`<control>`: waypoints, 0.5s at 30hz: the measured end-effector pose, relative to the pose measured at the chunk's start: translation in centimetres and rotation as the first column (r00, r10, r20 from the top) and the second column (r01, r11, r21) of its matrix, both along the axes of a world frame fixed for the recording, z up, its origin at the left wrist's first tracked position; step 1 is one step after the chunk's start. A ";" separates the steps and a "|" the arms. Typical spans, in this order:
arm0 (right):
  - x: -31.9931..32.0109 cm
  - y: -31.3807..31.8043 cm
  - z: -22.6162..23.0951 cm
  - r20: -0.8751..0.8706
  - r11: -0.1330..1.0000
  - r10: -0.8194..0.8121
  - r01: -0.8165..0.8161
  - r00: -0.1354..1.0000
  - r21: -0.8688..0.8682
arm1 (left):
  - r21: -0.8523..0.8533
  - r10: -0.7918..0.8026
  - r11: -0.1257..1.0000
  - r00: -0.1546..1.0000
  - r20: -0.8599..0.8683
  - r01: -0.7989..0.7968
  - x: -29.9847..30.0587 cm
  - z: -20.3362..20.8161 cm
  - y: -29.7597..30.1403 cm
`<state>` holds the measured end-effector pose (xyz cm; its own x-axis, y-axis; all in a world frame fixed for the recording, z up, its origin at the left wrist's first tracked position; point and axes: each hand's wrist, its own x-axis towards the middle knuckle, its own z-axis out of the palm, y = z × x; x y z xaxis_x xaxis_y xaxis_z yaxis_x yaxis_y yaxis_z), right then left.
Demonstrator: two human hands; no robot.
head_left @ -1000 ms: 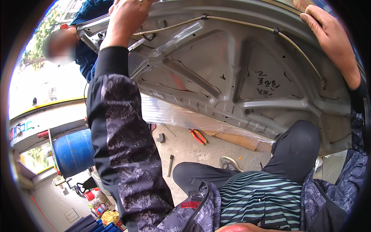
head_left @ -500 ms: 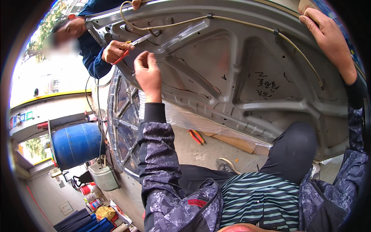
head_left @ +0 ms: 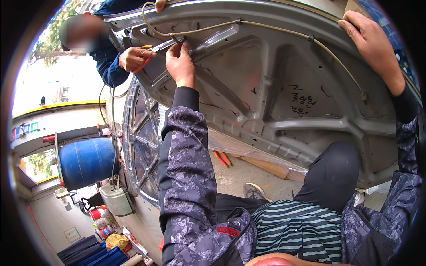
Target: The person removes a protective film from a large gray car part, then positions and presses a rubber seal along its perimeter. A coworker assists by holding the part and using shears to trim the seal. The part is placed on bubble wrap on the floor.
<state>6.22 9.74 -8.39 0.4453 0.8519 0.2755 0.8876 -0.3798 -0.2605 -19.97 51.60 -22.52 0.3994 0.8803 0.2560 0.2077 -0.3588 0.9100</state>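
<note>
A grey car hood (head_left: 306, 53) stands tilted before me, its ribbed inner side facing me. My right hand (head_left: 370, 46) is closed over its upper right edge. Clipped along the top runs a thin beige hose (head_left: 275, 27). My left hand (head_left: 181, 66) is raised to the upper left of the hood, thumb and fingers pinched at the jaw tips of long-nosed pliers (head_left: 164, 45), near a short bend of the hose. What the pinch holds is too small to make out. A co-worker's hand (head_left: 133, 59) grips the red and yellow plier handles.
The co-worker's other hand (head_left: 160, 5) rests on the hood's top edge. A second panel (head_left: 144, 146) stands behind at left, near a blue barrel (head_left: 88, 162) and a pale plastic tank (head_left: 116, 199). Red-and-yellow-handled pliers (head_left: 222, 158) and cardboard (head_left: 266, 168) lie on the floor.
My left hand has moved up and slightly right, from below the pliers to their jaw tips. My right hand still holds the hood's edge.
</note>
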 end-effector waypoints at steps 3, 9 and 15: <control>-0.1 0.0 0.0 -0.068 1.000 0.001 0.000 0.998 0.016 | -0.005 0.030 1.000 0.999 0.026 -0.030 0.4 -0.3 0.3; -0.2 -0.3 0.0 -0.052 0.999 0.007 -0.005 0.999 0.032 | 0.027 -0.005 1.000 1.000 0.005 0.004 0.1 -0.1 1.3; -0.4 -0.5 0.0 -0.014 1.000 -0.001 0.001 1.000 0.019 | 0.006 -0.026 1.000 0.998 0.059 0.026 0.0 -0.2 1.5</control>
<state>5.80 9.22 -8.42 0.4501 0.8463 0.2849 0.8834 -0.3755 -0.2803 -19.96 53.07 -22.76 0.4064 0.8683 0.2843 0.1440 -0.3682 0.9185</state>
